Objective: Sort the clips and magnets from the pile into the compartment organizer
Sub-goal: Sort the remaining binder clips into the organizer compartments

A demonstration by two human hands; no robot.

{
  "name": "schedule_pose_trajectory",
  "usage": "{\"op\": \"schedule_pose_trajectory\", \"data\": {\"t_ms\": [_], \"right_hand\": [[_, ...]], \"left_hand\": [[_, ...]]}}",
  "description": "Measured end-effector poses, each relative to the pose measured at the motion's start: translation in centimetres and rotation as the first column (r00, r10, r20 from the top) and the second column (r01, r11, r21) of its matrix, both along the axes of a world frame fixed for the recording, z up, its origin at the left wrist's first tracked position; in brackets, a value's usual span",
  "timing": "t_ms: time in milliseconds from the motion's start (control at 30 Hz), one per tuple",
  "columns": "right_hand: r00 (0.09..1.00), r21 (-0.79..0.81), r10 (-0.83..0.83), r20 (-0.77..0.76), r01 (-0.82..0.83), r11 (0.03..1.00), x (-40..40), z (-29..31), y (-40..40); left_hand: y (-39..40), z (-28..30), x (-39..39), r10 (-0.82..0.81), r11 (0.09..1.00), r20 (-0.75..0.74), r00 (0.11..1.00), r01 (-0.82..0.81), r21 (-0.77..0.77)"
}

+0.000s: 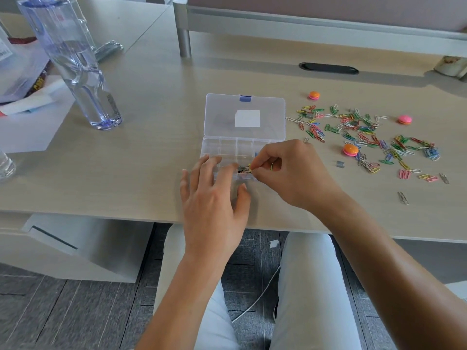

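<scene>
A clear plastic compartment organizer (228,145) lies open on the desk, its lid (245,114) folded back. My right hand (288,173) pinches a small bunch of yellow paper clips (246,168) over a near compartment. My left hand (212,195) rests with straight spread fingers on the organizer's near left corner. To the right lies the pile of coloured paper clips (364,137), with round magnets among it: an orange one (314,95), a pink one (404,119) and an orange-pink one (350,150).
A tall clear water bottle (75,61) stands at the left beside papers (27,122). A black cable slot (328,68) sits at the back. Stray grey clips (403,198) lie near the desk's front edge at the right. My legs show below the desk.
</scene>
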State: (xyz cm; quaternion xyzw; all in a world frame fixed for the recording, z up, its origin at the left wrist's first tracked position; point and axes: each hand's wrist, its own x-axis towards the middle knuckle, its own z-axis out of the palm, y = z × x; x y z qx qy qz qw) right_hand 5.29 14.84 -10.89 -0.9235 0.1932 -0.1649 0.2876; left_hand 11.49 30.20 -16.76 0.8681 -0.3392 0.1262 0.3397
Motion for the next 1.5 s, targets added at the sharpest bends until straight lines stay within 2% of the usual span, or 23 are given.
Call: {"op": "schedule_pose_trajectory", "data": {"t_ms": [300, 800, 1500], "right_hand": [[0.999, 0.05, -0.051, 0.002, 0.051, 0.997, 0.2, 0.42, 0.09], [0.997, -0.033, -0.069, -0.037, 0.068, 0.997, 0.3, 0.07, 0.38], [0.997, -0.048, -0.058, -0.046, 0.056, 0.997, 0.42, -0.07, 0.18]], "left_hand": [[0.11, -0.05, 0.06, -0.007, 0.999, -0.011, 1.0, 0.007, -0.033], [0.21, -0.05, 0.04, -0.026, 1.0, -0.008, 1.0, 0.026, -0.013], [0.01, 0.04, 0.25, -0.044, 0.999, -0.026, 0.999, 0.044, 0.001]]}}
